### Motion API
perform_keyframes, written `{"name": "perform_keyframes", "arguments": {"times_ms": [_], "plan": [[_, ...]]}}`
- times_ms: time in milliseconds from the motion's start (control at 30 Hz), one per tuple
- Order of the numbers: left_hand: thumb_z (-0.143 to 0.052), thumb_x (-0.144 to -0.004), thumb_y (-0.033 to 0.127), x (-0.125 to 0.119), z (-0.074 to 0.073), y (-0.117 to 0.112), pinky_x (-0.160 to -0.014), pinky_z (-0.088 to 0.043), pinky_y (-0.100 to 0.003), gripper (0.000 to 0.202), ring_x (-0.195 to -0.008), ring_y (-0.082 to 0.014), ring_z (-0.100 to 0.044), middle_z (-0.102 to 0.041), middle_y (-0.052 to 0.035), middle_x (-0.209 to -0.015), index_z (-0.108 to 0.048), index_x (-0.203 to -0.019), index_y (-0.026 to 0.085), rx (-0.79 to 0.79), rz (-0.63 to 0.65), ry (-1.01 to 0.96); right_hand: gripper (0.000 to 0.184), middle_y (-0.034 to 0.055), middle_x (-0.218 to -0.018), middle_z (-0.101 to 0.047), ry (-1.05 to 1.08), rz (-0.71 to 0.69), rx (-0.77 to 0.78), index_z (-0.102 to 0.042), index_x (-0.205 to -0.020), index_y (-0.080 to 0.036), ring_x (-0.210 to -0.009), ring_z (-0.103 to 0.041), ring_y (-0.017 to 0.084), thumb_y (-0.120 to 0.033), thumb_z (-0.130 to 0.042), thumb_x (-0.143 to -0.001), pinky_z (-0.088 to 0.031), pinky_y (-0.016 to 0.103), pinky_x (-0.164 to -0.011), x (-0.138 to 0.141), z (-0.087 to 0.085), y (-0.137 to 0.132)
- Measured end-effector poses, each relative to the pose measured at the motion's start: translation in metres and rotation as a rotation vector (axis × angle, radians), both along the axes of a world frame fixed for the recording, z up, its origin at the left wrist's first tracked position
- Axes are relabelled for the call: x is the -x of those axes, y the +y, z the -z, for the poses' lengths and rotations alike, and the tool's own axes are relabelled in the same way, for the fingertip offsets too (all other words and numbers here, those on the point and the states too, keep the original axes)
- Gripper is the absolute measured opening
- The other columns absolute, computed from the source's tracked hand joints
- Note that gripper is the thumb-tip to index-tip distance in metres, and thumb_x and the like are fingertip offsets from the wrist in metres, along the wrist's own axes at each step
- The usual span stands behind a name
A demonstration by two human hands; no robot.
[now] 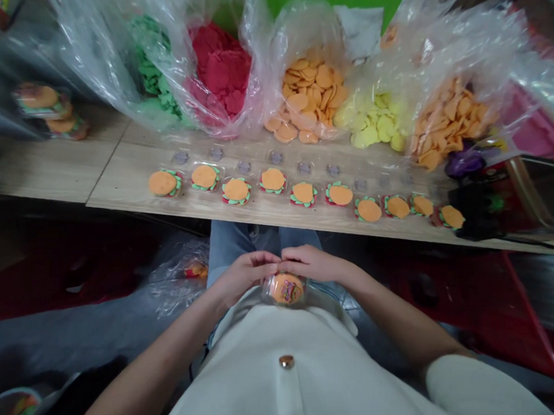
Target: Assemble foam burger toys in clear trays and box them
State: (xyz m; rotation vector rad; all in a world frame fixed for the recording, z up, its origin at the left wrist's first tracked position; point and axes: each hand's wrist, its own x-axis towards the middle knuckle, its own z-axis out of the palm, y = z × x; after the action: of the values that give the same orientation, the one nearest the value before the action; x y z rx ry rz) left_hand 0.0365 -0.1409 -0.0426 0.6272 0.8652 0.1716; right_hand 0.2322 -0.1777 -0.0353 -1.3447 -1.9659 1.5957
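Close to my body, below the table edge, a clear plastic clamshell box [286, 289] holds a toy burger with a printed sticker on its lid. My left hand [257, 267] and my right hand [307, 262] meet at the box's far edge, fingers bent and pressed on it from both sides. On the table stands a row of several open clear boxes, each with a toy burger [236, 190] of orange bun, green leaf and red layers. Their raised lids, with small purplish marks [276, 157], lean toward the back.
Clear bags along the back hold green pieces [155, 64], red discs [222, 72], orange discs [314, 97], yellow pieces [380, 124] and more orange pieces [455, 119]. Closed burger boxes [47, 106] are stacked at left. A black object [476, 206] sits at the table's right.
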Motion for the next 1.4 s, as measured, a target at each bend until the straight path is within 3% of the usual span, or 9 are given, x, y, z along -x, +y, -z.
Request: {"name": "perform_keyframes", "arguments": {"times_ms": [100, 300, 367, 533, 700, 967, 1067, 1267, 1400], "plan": [[-0.072, -0.065, 0.030, 0.005, 0.003, -0.010, -0.060, -0.039, -0.020, 0.029, -0.060, -0.0064, -0.052, -0.057, 0.0025, -0.072, -0.056, -0.086, 0.017, 0.066, -0.078, -0.035, 0.031, -0.0055, -0.059, -0.042, 0.018, 0.104, 0.023, -0.045, -0.067, -0.017, -0.056, -0.038, 0.008, -0.041, -0.041, -0.087, -0.029, 0.020, -0.051, 0.001, 0.014, -0.008], [-0.070, -0.067, 0.031, 0.016, 0.006, -0.028, -0.058, -0.038, -0.020, 0.027, -0.060, -0.0072, -0.050, -0.058, 0.0021, -0.073, -0.058, -0.086, 0.017, -0.023, -0.162, 0.048, 0.029, -0.0036, -0.060, -0.042, -0.012, 0.548, -0.041, -0.041, -0.066, -0.019, -0.058, -0.039, 0.010, -0.039, -0.036, -0.087, -0.030, 0.021, -0.053, 0.009, 0.028, -0.036], [-0.070, -0.066, 0.033, 0.015, 0.005, -0.025, -0.057, -0.037, -0.020, 0.026, -0.058, -0.0076, -0.049, -0.058, 0.0013, -0.071, -0.061, -0.083, 0.016, -0.067, -0.167, 0.088, 0.029, -0.0034, -0.061, -0.042, -0.033, 0.565, -0.050, -0.040, -0.067, -0.019, -0.058, -0.039, 0.010, -0.038, -0.034, -0.088, -0.030, 0.022, -0.054, 0.012, 0.026, -0.038], [-0.069, -0.066, 0.032, 0.014, -0.002, -0.009, -0.059, -0.038, -0.021, 0.025, -0.061, -0.0097, -0.049, -0.060, -0.0015, -0.071, -0.064, -0.081, 0.013, -0.242, -0.032, 0.115, 0.029, -0.0043, -0.062, -0.042, -0.057, 0.388, -0.047, -0.040, -0.069, -0.019, -0.059, -0.039, 0.010, -0.038, -0.032, -0.090, -0.030, 0.022, -0.056, 0.006, 0.014, -0.032], [-0.069, -0.067, 0.031, 0.015, -0.003, -0.005, -0.059, -0.038, -0.020, 0.023, -0.061, -0.0091, -0.050, -0.060, -0.0013, -0.070, -0.065, -0.080, 0.013, -0.254, 0.029, 0.080, 0.035, -0.0049, -0.059, -0.039, 0.038, 0.376, -0.020, -0.040, -0.064, -0.018, -0.057, -0.036, 0.009, -0.044, -0.037, -0.088, -0.029, 0.021, -0.053, 0.004, 0.014, -0.028], [-0.073, -0.063, 0.032, 0.010, 0.007, -0.035, -0.056, -0.042, -0.020, 0.031, -0.057, -0.0080, -0.054, -0.061, 0.0017, -0.073, -0.058, -0.086, 0.018, 0.127, -0.292, 0.043, 0.042, -0.0044, -0.058, -0.033, 0.091, 0.713, 0.075, -0.032, -0.060, -0.020, -0.056, -0.033, 0.010, -0.054, -0.033, -0.084, -0.029, 0.022, -0.050, 0.019, 0.044, -0.057], [-0.073, -0.063, 0.031, 0.011, 0.007, -0.026, -0.059, -0.043, -0.022, 0.027, -0.059, -0.0089, -0.055, -0.060, 0.0014, -0.070, -0.058, -0.079, 0.016, 0.087, -0.294, 0.038, 0.039, -0.0039, -0.056, -0.039, 0.093, 0.546, 0.126, -0.037, -0.064, -0.020, -0.055, -0.037, 0.010, -0.051, -0.032, -0.087, -0.031, 0.022, -0.051, 0.011, 0.037, -0.053], [-0.073, -0.063, 0.030, 0.004, -0.003, 0.007, -0.056, -0.039, -0.020, 0.025, -0.060, -0.0087, -0.051, -0.060, -0.0004, -0.069, -0.061, -0.077, 0.013, -0.100, -0.004, 0.031, 0.029, -0.0043, -0.065, -0.045, -0.006, 0.106, -0.061, -0.045, -0.072, -0.018, -0.060, -0.039, 0.009, -0.043, -0.043, -0.086, -0.030, 0.021, -0.054, -0.001, 0.008, -0.009], [-0.072, -0.064, 0.030, 0.005, -0.001, -0.005, -0.059, -0.039, -0.020, 0.029, -0.064, -0.0086, -0.052, -0.060, -0.0005, -0.076, -0.061, -0.086, 0.014, -0.133, -0.027, 0.019, 0.031, -0.0042, -0.063, -0.043, 0.007, 0.101, -0.090, -0.044, -0.068, -0.018, -0.059, -0.040, 0.009, -0.040, -0.036, -0.089, -0.030, 0.021, -0.055, 0.002, 0.016, -0.005]]}}
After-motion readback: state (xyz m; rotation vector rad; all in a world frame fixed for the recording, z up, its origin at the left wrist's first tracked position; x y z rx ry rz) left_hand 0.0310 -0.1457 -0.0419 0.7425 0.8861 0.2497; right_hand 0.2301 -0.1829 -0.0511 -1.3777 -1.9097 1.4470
